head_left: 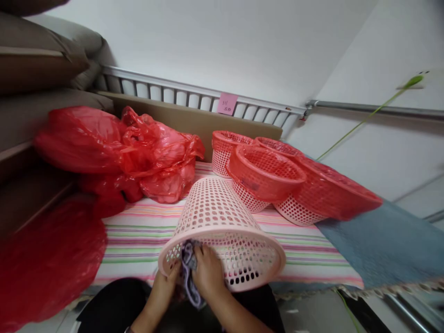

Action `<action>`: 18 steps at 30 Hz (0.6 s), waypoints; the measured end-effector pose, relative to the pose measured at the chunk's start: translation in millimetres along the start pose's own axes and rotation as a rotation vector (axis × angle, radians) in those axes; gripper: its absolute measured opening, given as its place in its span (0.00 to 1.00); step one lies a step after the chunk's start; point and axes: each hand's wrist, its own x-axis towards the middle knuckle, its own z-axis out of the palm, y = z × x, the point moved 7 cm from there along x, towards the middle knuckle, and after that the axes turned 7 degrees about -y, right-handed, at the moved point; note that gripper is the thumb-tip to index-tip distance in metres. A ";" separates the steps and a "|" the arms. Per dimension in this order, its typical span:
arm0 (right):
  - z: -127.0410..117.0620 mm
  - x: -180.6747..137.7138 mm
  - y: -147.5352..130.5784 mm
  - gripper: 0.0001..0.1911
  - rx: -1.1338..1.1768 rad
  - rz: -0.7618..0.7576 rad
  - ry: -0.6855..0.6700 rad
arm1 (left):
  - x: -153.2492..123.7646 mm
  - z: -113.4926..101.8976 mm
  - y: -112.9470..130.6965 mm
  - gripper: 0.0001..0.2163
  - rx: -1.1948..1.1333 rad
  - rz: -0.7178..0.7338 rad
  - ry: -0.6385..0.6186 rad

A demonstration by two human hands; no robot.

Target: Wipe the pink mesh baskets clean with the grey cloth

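A pale pink perforated basket (pixel 222 222) lies on its side on the striped bedsheet (pixel 138 231), its open mouth facing me. My right hand (pixel 208 270) reaches into the mouth and presses a purple-grey cloth (pixel 189 273) against the inside. My left hand (pixel 166 282) grips the basket's rim at the lower left, next to the cloth. Both wrists rise from the bottom edge over my dark lap.
Several red perforated baskets (pixel 267 171) lean in a row behind the pink one. Red plastic bags (pixel 138 152) pile up at the left, another red bag (pixel 45 263) nearer. A blue cloth (pixel 381 240) covers the bed's right end. A white rail (pixel 194 95) lines the wall.
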 end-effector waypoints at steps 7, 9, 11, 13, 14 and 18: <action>1.2 -30.0 -3.3 0.23 -0.045 -0.078 -0.074 | -3.0 -8.1 21.2 0.26 -0.015 0.151 0.055; -7.4 -13.0 0.4 0.24 -0.076 -0.068 -0.034 | -3.9 -4.0 16.7 0.26 0.012 0.082 0.011; -15.3 10.9 5.6 0.25 -0.094 -0.046 0.004 | -4.7 0.7 13.4 0.26 0.029 0.044 -0.039; -24.1 38.5 11.9 0.24 -0.029 -0.022 0.061 | -5.0 3.1 12.7 0.25 0.024 0.046 -0.066; -29.3 52.4 16.0 0.22 0.045 -0.008 0.106 | -5.0 3.2 12.5 0.25 0.015 0.047 -0.068; -39.9 98.0 37.0 0.17 0.307 0.034 0.223 | -6.0 2.9 12.6 0.24 -0.016 0.026 -0.070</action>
